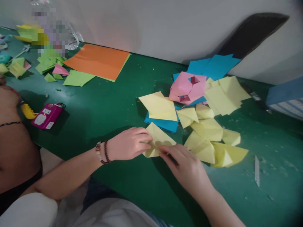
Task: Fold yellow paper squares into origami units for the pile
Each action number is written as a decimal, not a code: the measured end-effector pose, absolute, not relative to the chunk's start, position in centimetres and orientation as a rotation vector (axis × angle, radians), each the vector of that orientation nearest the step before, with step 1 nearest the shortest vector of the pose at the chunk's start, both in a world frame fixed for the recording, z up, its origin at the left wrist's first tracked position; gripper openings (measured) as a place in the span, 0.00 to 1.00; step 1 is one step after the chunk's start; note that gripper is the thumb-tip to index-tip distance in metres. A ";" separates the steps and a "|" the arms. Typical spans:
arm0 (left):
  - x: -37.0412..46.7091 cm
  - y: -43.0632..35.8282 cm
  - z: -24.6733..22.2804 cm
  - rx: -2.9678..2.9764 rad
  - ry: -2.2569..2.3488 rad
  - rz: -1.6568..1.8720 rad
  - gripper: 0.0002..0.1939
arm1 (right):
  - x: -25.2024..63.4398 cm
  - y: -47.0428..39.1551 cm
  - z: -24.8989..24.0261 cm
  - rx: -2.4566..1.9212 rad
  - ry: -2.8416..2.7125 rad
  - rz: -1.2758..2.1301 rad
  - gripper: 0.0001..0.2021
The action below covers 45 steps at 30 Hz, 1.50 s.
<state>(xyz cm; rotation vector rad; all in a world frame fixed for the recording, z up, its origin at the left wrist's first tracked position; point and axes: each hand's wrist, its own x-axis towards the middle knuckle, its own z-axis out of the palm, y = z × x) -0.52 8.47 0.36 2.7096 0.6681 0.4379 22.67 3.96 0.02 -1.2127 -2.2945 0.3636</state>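
A creased sheet of pale yellow paper (161, 134) is held between my hands over the green table. My left hand (132, 142), with beaded bracelets on its wrist, has its fingers closed on the paper's left side. At the lower right edge, my right hand (186, 160) pinches it between thumb and fingers. Just beyond lies a flat yellow paper (159, 105) on a stack of blue paper (162, 123). Several folded yellow paper pieces (205, 129) lie to the right, touching one another. Behind them sits a pink folded paper shape (187, 86) with openings in it.
A pile of yellow sheets (227, 94) and blue sheets (213, 66) lies by the wall. Orange paper (99, 61) rests at the back left, near green paper pieces (48, 64). A magenta power strip (47, 116) and another person's arm (16, 135) are at left; a metal blade (257, 171) lies right.
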 end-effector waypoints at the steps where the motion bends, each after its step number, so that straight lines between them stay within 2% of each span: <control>1: -0.5 8.5 0.4 2.715 0.644 0.442 0.11 | 22.6 4.0 0.0 -1.229 -2.283 0.359 0.05; 10: -0.3 8.6 0.5 2.716 0.521 0.481 0.13 | 22.1 4.1 -0.3 -1.305 -2.233 0.343 0.02; 14: -0.3 8.6 0.6 2.682 0.542 0.435 0.16 | 22.0 4.1 -0.4 -1.343 -2.218 0.375 0.02; 45: -0.1 8.4 0.6 2.731 0.579 0.340 0.14 | 21.9 4.3 -0.4 -1.400 -2.188 0.439 0.04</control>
